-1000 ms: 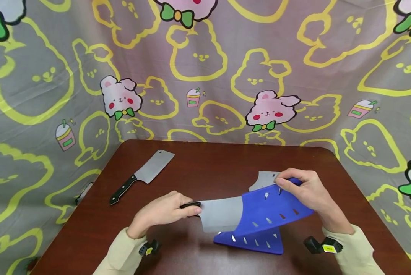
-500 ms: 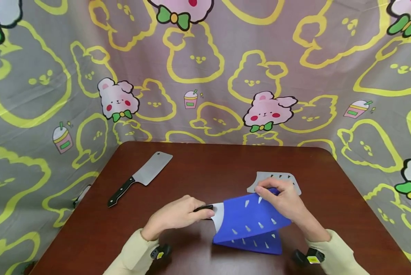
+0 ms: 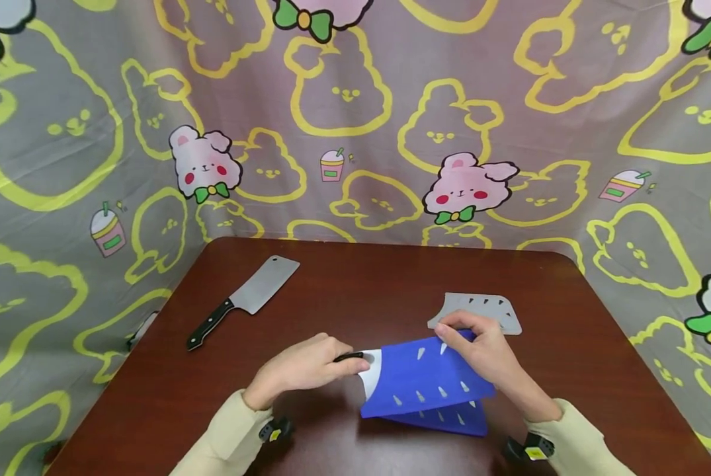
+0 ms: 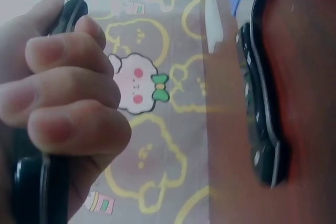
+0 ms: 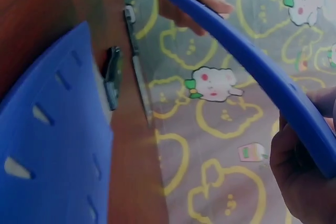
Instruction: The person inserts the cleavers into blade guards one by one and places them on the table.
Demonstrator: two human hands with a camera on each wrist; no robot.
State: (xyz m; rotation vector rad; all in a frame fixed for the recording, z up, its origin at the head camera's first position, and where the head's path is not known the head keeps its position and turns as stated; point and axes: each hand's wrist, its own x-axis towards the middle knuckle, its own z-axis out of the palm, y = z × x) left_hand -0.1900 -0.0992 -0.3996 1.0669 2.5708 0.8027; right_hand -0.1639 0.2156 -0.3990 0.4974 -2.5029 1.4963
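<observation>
My left hand [image 3: 307, 363] grips the black handle [image 3: 349, 356] of a cleaver, fingers curled round it in the left wrist view. A blue slotted blade guard [image 3: 415, 380] covers most of its blade; a strip of bare blade [image 3: 372, 370] shows near the handle. My right hand [image 3: 483, 347] pinches the guard's far upper corner. Below, a second blue blade guard [image 3: 471, 424] lies on the table, partly hidden by the raised one. The wrist views show a second knife's black handle [image 4: 262, 108] at its end; my left hand hides it in the head view.
Another cleaver [image 3: 245, 301] with a black handle lies bare at the table's left. A grey slotted blade guard [image 3: 486, 311] lies behind my right hand. Patterned cloth [image 3: 355, 198] stands round the brown table [image 3: 343, 284].
The cleaver's blade has gone deeper into the raised blue guard as my hands came closer together. My right hand has moved left, uncovering more of the grey guard.
</observation>
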